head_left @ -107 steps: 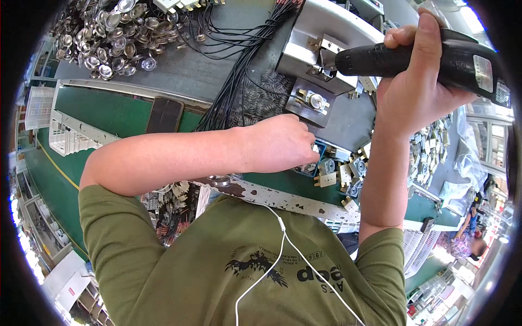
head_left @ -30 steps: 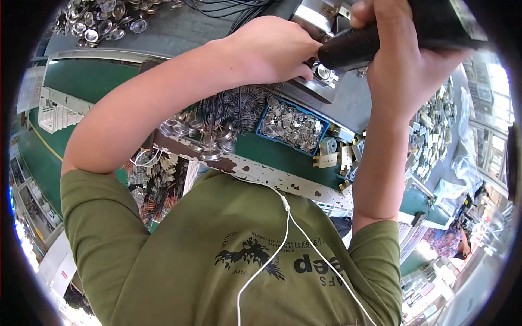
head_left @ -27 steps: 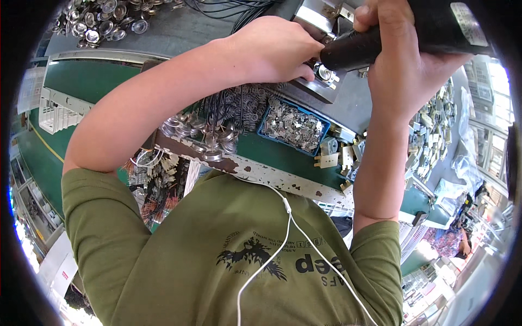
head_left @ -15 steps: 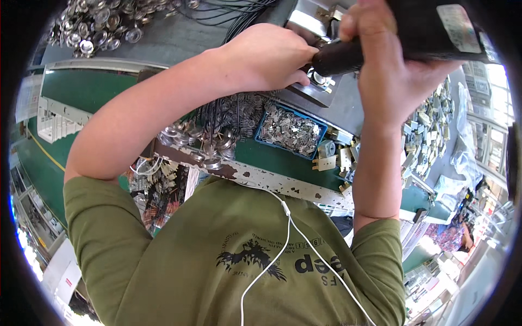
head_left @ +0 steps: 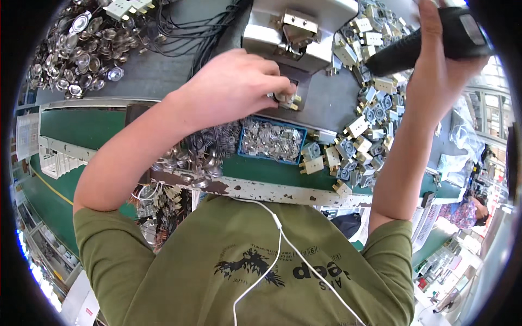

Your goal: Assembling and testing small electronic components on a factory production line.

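My left hand point(head_left: 234, 84) is closed, with thumb and fingertips pinching a small fitting point(head_left: 291, 101) that has brass-coloured tabs. The fitting rests on the metal base in front of a shiny jig point(head_left: 262, 37); my fingers cover part of it. Off to the right, my right hand point(head_left: 443, 68) is wrapped round a black power tool point(head_left: 397, 55) with a tapered nose. The nose points left, over the heap of pale plastic blocks, apart from the fitting. The tool's tip is too unclear to tell.
Pale switch-like blocks point(head_left: 358, 127) lie heaped at the right. A blue tray point(head_left: 272, 160) of small metal clips stands near the bench edge. Round metal cups point(head_left: 81, 60) are piled at the far left, beside black cables point(head_left: 190, 43). A patterned sleeve of another person point(head_left: 462, 214) shows far right.
My right hand has drawn the power tool away to the right, uncovering the jig and blocks. My left hand keeps its pinch at the fitting. The whole view has shifted slightly.
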Demonstrator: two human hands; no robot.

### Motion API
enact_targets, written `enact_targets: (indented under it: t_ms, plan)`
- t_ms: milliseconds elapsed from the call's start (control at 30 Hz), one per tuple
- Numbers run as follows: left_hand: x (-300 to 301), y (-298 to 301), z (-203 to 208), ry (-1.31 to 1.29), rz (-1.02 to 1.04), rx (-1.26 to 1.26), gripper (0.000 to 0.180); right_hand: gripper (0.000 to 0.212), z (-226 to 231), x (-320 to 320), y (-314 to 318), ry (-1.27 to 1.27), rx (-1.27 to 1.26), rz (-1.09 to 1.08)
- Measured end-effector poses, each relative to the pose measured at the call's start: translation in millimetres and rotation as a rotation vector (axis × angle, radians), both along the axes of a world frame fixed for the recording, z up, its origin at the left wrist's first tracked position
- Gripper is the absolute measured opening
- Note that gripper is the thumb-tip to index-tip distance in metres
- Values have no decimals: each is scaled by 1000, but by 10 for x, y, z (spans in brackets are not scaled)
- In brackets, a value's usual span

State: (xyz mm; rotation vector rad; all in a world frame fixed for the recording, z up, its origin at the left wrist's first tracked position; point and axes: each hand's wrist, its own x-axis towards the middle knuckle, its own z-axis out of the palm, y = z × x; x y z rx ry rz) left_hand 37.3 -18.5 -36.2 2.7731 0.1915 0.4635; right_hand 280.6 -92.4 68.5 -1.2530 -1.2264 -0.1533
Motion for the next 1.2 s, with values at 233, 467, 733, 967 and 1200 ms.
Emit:
enact_targets:
  t_ms: [233,467,733,967,1200]
  plan:
    - [-83,107,156,-189,55,92,30,31,-643,171,-366,-616,-306,-3]
    - [-661,1164,732,-248,781,341,28,38,-1042,517,-136,-846,-795,-164]
    - [-547,477,474,-38,311,209,19,40,-790,196,-547,-330,-550,115]
    - [-348,192,133,224,314,423,21,51,-714,-181,-501,-632,-369,201]
    - [-361,175,119,210,297,381,10,52,-732,-234,-529,-703,-332,211]
